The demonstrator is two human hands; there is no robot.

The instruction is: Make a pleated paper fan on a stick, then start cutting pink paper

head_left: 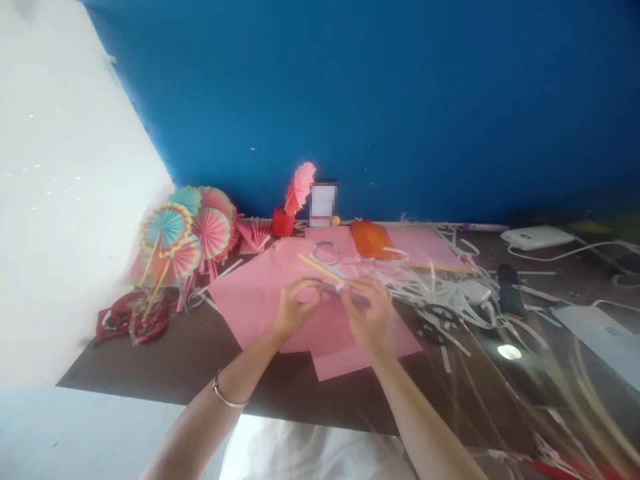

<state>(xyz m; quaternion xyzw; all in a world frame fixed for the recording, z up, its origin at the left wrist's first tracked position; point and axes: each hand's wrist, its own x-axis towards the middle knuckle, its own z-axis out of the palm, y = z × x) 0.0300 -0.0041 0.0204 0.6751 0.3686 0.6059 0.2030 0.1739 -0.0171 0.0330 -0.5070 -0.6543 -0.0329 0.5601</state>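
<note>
Both of your hands meet above the dark table (165, 363) in the head view: your left hand (295, 310) and right hand (367, 319) have fingertips pinched closed on a small folded pink piece (345, 289) held between them, though blur hides exactly how the fingers lie. From that grip a yellow stick (317, 267) slants up and away to the left, and pink sheets (250, 300) lie right under it. Just beyond the grip sits a tape ring (326, 252), well off to its left paper fans (183, 233), and near its right white paper strips (440, 293).
</note>
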